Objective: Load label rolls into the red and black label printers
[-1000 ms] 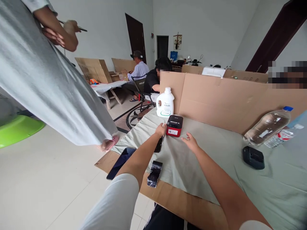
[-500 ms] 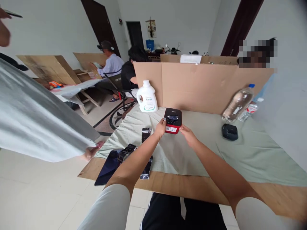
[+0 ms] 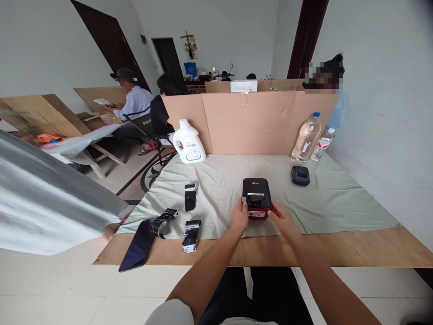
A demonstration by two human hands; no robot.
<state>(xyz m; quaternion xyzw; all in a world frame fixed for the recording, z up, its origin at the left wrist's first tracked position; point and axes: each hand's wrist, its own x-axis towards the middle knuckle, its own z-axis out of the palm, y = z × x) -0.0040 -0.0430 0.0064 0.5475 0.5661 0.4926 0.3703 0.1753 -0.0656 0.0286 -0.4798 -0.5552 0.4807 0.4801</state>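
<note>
Both hands, left hand (image 3: 239, 220) and right hand (image 3: 283, 222), clasp the little printer (image 3: 256, 204) by its sides; looks rigid, light, smooth plastic.

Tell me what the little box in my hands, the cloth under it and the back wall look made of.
Box: probably hard plastic, matte black lid, glossy red base. Cloth: thin woven fabric, pale green, creased. Back wall: brown cardboard, fold lines showing.

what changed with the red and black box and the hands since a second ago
Both hands, left hand and right hand, took hold of the red and black box and drew it from beside the white jug to the cloth's near edge. Jug and water bottle stayed put.
</note>
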